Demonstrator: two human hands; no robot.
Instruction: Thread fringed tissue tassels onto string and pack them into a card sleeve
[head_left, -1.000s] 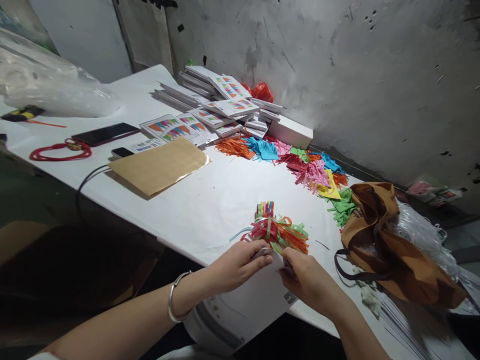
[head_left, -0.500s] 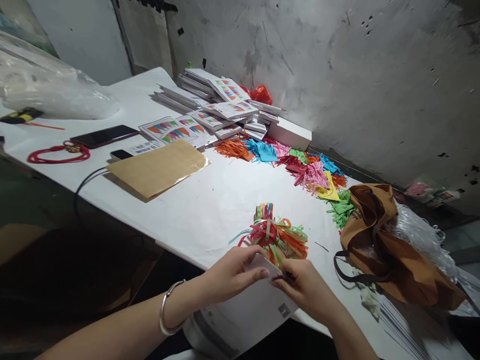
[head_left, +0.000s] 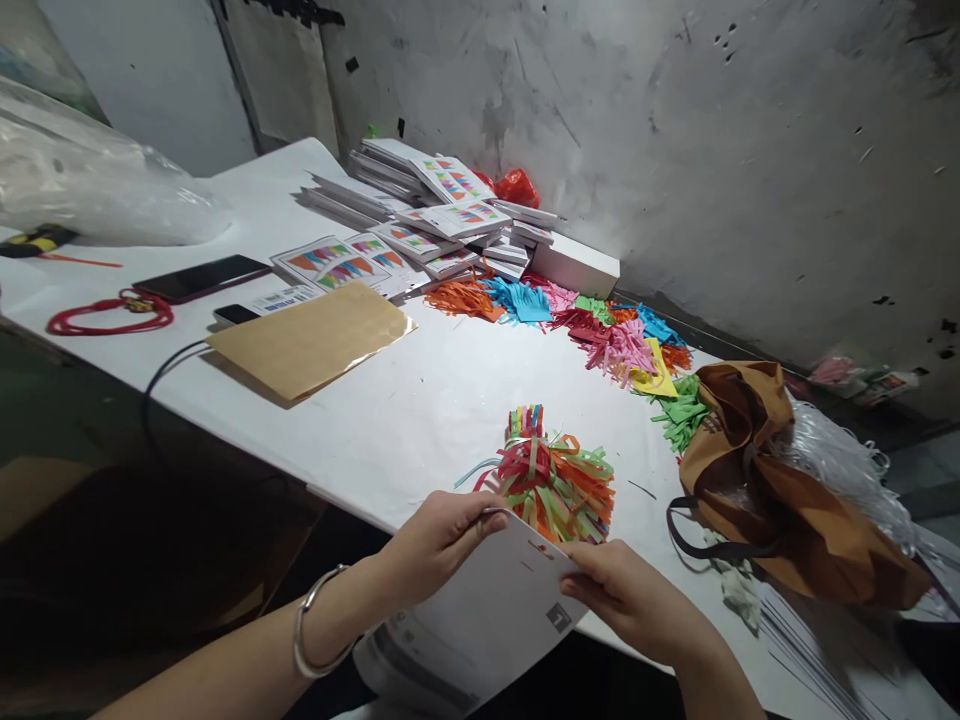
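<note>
A white printed card (head_left: pixel 504 600) with a small slot near its top edge is held up at the front of the table. My left hand (head_left: pixel 442 540) pinches the card's upper left edge between thumb and fingers. At the upper right edge, my right hand (head_left: pixel 626 595) grips the same card. The card's lower part bends down below the table edge, with grey print on it. Just beyond the card lies a bunch of multicoloured paper tassels (head_left: pixel 559 480), red, orange and green, partly hidden by the card's top edge.
Behind lie loose paper fringes (head_left: pixel 525 300) and stacked printed cards (head_left: pixel 420 210). A tan envelope (head_left: pixel 311 340), a dark phone (head_left: pixel 202 277) and a red cord (head_left: pixel 109 315) are left. On the right sit a brown bag (head_left: pixel 742 480), clear plastic strands (head_left: pixel 836 460) and white strips (head_left: pixel 817 650).
My hands have moved apart along the card's top edge, the left one leftward and the right one slightly right and down. The slot between them now shows.
</note>
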